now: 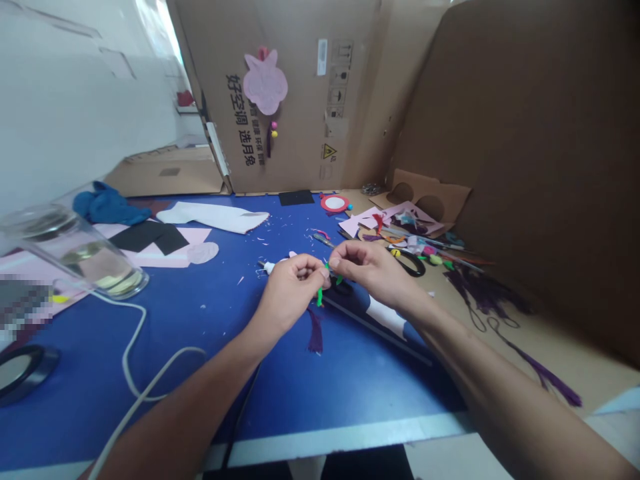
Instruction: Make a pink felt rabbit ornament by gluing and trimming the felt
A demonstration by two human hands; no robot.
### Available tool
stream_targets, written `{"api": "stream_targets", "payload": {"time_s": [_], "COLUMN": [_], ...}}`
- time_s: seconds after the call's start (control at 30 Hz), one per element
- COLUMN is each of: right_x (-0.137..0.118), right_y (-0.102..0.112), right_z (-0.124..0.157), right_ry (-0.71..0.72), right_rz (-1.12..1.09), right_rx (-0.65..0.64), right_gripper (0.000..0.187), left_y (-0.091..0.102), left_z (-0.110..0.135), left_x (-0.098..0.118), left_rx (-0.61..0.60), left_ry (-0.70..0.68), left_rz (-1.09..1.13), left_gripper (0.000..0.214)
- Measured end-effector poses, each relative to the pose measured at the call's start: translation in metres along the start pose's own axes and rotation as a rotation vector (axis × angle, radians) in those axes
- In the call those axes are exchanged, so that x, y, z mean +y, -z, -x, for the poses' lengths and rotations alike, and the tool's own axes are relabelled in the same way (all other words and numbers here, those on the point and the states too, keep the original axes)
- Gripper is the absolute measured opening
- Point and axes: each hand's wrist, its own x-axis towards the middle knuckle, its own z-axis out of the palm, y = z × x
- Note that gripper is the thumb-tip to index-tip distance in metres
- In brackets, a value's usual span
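Observation:
Over the blue table, my left hand (295, 283) is closed in a pinch on a thin bright green ribbon (320, 295). My right hand (367, 267) pinches the same green material from the other side, their fingertips almost touching. Below the left fingers is a purple tassel (315, 331); whether it is joined to the ribbon I cannot tell. Behind the left hand lies a white-tipped tool, likely a glue gun (270, 267), mostly hidden by the hand. Under the right hand there are dark scissor-like loops (341, 288) and a clear stick (380, 331).
A glass jar (107, 267) and white cable (135, 347) stand left, with black tape (25, 373). Coloured scraps (370, 220) and purple tassels (490, 290) pile up right. Cardboard walls (310, 153) rise behind, one bearing a pink paper flower shape (266, 83).

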Motion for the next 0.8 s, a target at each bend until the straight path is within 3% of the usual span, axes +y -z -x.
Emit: {"api": "stream_targets", "payload": {"time_s": [0.33,0.53,0.8], "right_x": [0.0019,0.0008,0.0045], "right_y": [-0.0032,0.0046,-0.0034], "right_z": [0.001,-0.0013,-0.0014], "right_ry": [-0.007,-0.02,-0.059], "right_rz": [0.012,-0.07,-0.084], "right_rx": [-0.03,0.083,0.063], "right_gripper": [0.02,0.037,0.028], "left_y": [-0.0012,0.0001,-0.0001], "left_z": [-0.0015,-0.003,-0.0024], "left_x": [-0.0013,0.0016,0.0014], "left_rx": [0.015,0.114,0.123], "left_ry": [0.015,0.088,0.088], "left_rz": [0.005,0.133,0.146], "left_gripper": [0.012,0.02,0.019]}}
